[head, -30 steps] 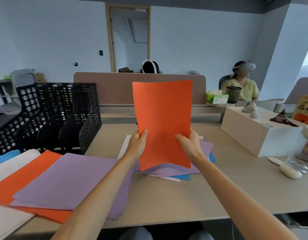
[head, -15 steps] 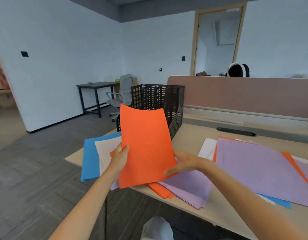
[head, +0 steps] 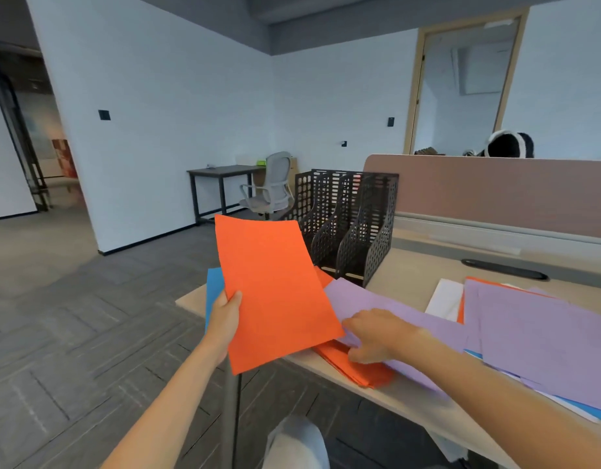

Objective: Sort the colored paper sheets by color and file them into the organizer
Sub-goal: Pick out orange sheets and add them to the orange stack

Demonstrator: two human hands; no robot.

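My left hand [head: 226, 316] grips the left edge of an orange sheet [head: 275, 292], holding it tilted above the desk's left corner. My right hand [head: 377, 333] is off that sheet and pinches the near corner of a purple sheet [head: 363, 296], thumb underneath. That purple sheet lies over a stack of orange sheets [head: 360, 370]. A blue sheet [head: 214, 286] shows behind the held one. The black mesh organizer [head: 353, 225], with three slots that look empty, stands just behind the piles.
A second mixed pile with purple on top [head: 546, 333] and a white sheet [head: 444, 299] lies to the right on the beige desk [head: 410, 275]. A brown partition [head: 495, 191] runs along the back. A grey chair [head: 272, 191] and side table stand beyond the desk's left end.
My view swung left. The orange sheet moved from the right pile to the left corner. My right hand let go of it and took the purple sheet's corner; my left hand still holds the orange sheet.
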